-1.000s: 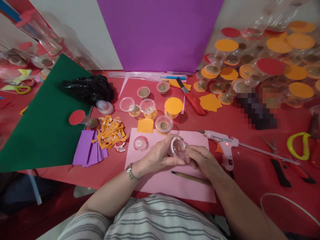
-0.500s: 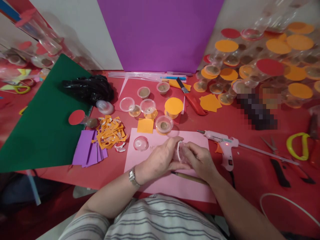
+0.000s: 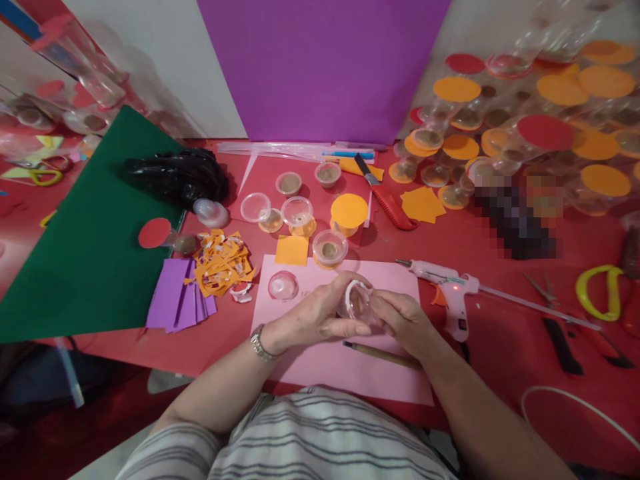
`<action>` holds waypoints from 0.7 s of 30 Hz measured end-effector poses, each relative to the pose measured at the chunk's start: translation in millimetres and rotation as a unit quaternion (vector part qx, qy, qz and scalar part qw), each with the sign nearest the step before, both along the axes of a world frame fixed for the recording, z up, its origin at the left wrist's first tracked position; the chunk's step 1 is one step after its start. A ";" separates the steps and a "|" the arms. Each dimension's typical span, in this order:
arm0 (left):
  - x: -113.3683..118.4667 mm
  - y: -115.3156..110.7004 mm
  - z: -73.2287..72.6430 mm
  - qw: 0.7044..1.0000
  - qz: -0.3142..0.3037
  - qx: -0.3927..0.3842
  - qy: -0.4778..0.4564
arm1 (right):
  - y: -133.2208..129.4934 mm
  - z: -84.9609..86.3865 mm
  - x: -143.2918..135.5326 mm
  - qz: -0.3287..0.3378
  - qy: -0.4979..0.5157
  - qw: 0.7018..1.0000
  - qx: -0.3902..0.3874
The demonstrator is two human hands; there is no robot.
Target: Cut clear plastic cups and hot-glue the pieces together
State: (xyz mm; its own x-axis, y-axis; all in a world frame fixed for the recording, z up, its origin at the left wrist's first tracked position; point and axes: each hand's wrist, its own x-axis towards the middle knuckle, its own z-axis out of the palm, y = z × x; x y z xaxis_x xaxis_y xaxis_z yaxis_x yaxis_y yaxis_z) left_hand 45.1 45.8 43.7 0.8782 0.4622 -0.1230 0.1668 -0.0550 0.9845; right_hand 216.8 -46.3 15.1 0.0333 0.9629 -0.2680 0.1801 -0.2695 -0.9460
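Note:
Between both hands, above a pink sheet (image 3: 295, 360), is a small clear plastic cup (image 3: 356, 303) with a white strip along part of its rim. My left hand (image 3: 325, 313) wraps round it, thumb along the near side. From the right, the fingers of my right hand (image 3: 400, 317) pinch the cup's edge; their tips are partly hidden. A brush-like stick (image 3: 383, 355) with a dark tip lies on the sheet just below the hands. Left of them, a clear domed plastic piece (image 3: 283, 285) rests on the same sheet.
A glue gun (image 3: 445, 280) with a lit red light lies to the right, near scissors (image 3: 560, 340). Behind the sheet stand several sand-filled cups (image 3: 330, 248) and a red utility knife (image 3: 393, 205). Orange paper scraps (image 3: 223, 263) and purple cards (image 3: 173, 293) lie left.
The cup has turned in my hands, so its rim and inside now face the camera more. My left thumb has come across its near side. The view has shifted slightly.

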 end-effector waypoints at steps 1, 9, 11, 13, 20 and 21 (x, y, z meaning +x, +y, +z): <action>-0.2 0.5 0.1 1.000 -0.003 -0.007 -0.007 | -0.1 -0.5 0.2 0.005 0.013 1.000 -0.009; 0.3 -2.6 -4.5 0.999 0.033 0.012 -0.003 | 1.6 0.6 -1.0 -0.021 -0.002 1.000 -0.009; 0.7 -3.8 -6.2 0.998 0.053 0.033 -0.003 | 2.4 4.1 -2.2 -0.025 -0.048 0.998 0.037; 0.7 -4.1 -6.3 0.997 0.060 0.040 -0.008 | 2.1 6.7 -3.2 -0.030 -0.082 0.994 0.060; -1.5 -0.7 0.5 0.998 0.028 -0.061 -0.016 | -4.4 3.7 0.8 0.010 0.014 1.000 0.017; -1.6 -0.6 0.5 0.996 0.018 -0.088 -0.025 | -5.0 3.2 2.0 0.016 0.041 0.999 0.013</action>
